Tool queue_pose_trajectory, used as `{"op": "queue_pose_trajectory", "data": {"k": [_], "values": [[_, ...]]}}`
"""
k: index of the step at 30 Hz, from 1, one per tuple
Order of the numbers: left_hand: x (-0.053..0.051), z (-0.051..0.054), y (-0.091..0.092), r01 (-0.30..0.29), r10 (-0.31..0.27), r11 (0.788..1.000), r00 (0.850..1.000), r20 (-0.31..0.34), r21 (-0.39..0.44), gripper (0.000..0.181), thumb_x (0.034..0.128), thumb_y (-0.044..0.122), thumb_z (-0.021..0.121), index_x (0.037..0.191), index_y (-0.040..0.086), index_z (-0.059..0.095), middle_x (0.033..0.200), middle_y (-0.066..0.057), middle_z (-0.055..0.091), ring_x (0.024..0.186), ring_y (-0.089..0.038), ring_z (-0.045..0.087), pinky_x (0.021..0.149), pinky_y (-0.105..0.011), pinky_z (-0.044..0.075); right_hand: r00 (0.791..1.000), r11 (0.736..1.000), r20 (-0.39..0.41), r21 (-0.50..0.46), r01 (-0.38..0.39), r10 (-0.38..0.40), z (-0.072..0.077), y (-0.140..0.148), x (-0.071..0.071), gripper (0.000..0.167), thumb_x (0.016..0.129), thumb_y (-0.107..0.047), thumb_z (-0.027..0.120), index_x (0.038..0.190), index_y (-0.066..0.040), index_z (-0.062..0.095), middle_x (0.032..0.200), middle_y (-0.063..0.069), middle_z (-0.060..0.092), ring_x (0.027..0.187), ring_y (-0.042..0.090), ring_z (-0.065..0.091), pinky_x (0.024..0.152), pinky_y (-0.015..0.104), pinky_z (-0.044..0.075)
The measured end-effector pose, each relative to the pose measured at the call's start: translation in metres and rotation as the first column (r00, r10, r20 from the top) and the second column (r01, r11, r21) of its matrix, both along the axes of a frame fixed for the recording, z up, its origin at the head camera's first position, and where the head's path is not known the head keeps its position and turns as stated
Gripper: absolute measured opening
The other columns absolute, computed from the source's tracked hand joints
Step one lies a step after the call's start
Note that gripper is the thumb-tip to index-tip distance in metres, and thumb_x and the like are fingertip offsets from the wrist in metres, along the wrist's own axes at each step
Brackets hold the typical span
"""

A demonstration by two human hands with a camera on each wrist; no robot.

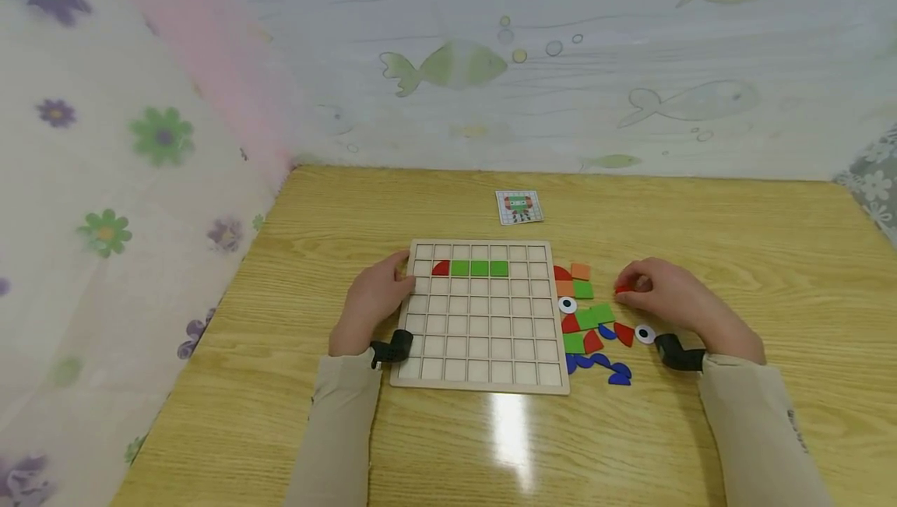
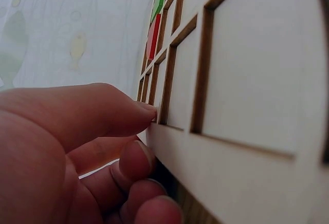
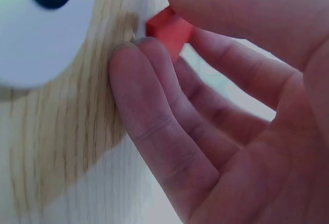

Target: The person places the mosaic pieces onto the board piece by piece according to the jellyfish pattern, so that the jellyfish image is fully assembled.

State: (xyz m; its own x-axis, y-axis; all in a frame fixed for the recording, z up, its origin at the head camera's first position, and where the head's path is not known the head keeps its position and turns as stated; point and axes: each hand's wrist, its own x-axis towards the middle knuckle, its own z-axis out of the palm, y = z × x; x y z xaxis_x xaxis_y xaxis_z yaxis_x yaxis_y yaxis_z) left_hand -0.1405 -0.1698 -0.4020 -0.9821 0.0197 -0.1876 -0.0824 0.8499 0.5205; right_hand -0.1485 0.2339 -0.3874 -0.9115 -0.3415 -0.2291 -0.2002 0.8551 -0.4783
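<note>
A wooden grid board (image 1: 483,392) lies on the table with a red quarter-round piece (image 1: 441,268) and several green squares (image 1: 480,268) in its second row from the top. My left hand (image 1: 371,297) grips the board's left edge, thumb on the rim in the left wrist view (image 2: 77,116). Right of the loose pieces, my right hand (image 1: 666,297) pinches a small red piece (image 3: 172,29) between thumb and fingers. Nearby, a round eye piece (image 1: 645,334) lies on the table beside a red piece (image 1: 624,334).
Loose green (image 1: 594,315), orange (image 1: 580,271), red and blue pieces (image 1: 620,376) lie along the board's right side, with another eye piece (image 1: 567,304). Behind the board is a small pattern card (image 1: 519,207). Patterned walls (image 1: 448,117) border the table at the back and left.
</note>
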Motion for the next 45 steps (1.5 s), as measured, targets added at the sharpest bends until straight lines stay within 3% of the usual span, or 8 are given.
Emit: {"op": "queue_pose_trajectory", "data": {"k": [7,15,23,32,45], "values": [[-0.001,-0.002,-0.001,0.001,-0.001,1.0,1.0,-0.002,-0.001,0.051,0.0857,0.025,0.05,0.135,0.014,0.041,0.074,0.001,0.053,0.06,-0.016,0.046,0.054,-0.029,0.034,0.999,0.999,-0.033,-0.039,-0.007,0.006,-0.004,-0.01,-0.004,0.023,0.083,-0.036,0.06,0.091,-0.015,0.058,0.082,0.0,0.056,0.075,0.018,0.048,0.069,0.033,0.039],[-0.004,-0.004,-0.002,0.006,-0.006,1.0,1.0,-0.001,-0.016,0.051,0.0865,0.027,0.049,0.135,0.016,0.04,0.075,0.002,0.053,0.061,-0.016,0.046,0.056,-0.029,0.034,0.999,0.996,-0.043,-0.091,-0.013,0.01,0.0,-0.034,-0.014,0.021,0.086,-0.032,0.058,0.097,-0.015,0.062,0.09,0.001,0.058,0.082,0.019,0.051,0.074,0.036,0.04],[-0.002,-0.007,-0.002,-0.013,0.013,1.0,1.0,0.025,-0.004,0.052,0.0866,0.027,0.051,0.136,0.017,0.039,0.073,0.0,0.052,0.061,-0.016,0.046,0.057,-0.029,0.035,0.998,0.986,0.018,-0.159,-0.058,0.062,-0.002,-0.062,-0.024,0.019,0.088,-0.025,0.054,0.101,-0.014,0.063,0.092,0.002,0.059,0.083,0.02,0.052,0.075,0.036,0.041],[-0.001,-0.009,-0.002,-0.007,0.007,1.0,1.0,0.012,-0.011,0.051,0.0864,0.027,0.051,0.135,0.016,0.041,0.07,0.001,0.052,0.059,-0.016,0.045,0.055,-0.029,0.034,0.995,0.978,0.08,-0.203,-0.047,0.065,-0.002,-0.086,-0.031,0.02,0.088,-0.025,0.054,0.101,-0.013,0.063,0.096,0.003,0.059,0.084,0.02,0.05,0.078,0.036,0.04],[-0.005,-0.01,-0.003,-0.003,0.003,1.0,1.0,-0.008,-0.024,0.052,0.0849,0.027,0.05,0.135,0.016,0.041,0.069,0.001,0.051,0.057,-0.016,0.044,0.054,-0.029,0.034,0.999,0.982,-0.036,-0.19,-0.004,-0.003,-0.006,-0.117,-0.033,0.018,0.088,-0.016,0.053,0.104,-0.015,0.062,0.096,0.002,0.06,0.086,0.02,0.052,0.078,0.036,0.041]]}}
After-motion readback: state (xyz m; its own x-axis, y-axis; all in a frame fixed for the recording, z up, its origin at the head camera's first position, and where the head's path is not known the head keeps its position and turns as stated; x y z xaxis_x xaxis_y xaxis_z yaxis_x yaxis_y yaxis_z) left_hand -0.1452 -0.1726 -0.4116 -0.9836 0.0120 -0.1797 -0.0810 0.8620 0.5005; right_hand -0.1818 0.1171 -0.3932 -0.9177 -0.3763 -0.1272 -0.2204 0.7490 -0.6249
